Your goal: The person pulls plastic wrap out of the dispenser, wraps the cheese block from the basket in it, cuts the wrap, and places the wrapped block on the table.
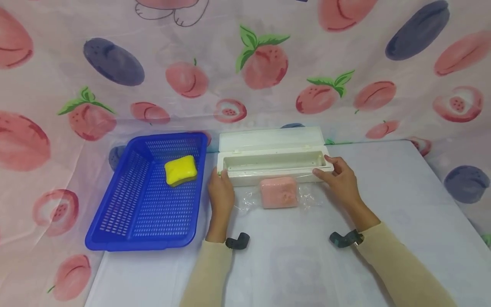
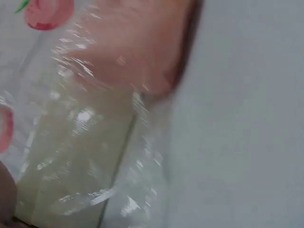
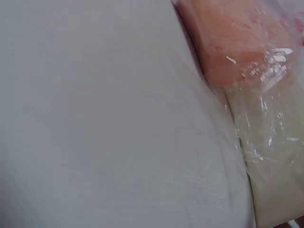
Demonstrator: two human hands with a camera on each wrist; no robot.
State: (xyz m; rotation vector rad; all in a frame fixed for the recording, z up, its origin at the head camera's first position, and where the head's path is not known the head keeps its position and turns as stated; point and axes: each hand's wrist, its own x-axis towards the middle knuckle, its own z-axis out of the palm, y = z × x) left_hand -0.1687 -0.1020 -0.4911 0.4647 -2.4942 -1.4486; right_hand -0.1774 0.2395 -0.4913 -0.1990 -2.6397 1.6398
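Observation:
A long white box point(image 1: 276, 177) with its hinged lid point(image 1: 272, 138) raised lies between my hands. My left hand point(image 1: 221, 192) holds its left end, thumb at the front corner and the other fingers mostly hidden. At the right end my right hand point(image 1: 341, 179) grips the corner between thumb and fingers. Directly in front of the box is a pink sponge-like block point(image 1: 278, 192) with crinkled clear plastic film point(image 1: 247, 200) about it. Close up, the film point(image 2: 85, 137) covers the block's side and the box front in the left wrist view. The right wrist view shows the block point(image 3: 242, 42) too.
To the left stands a blue perforated basket point(image 1: 143, 245) with a yellow sponge point(image 1: 181, 170) inside. A white cloth covers the table point(image 1: 291, 264). Behind it hangs a fruit-patterned curtain point(image 1: 215, 42). A dark wrist camera is strapped on each wrist.

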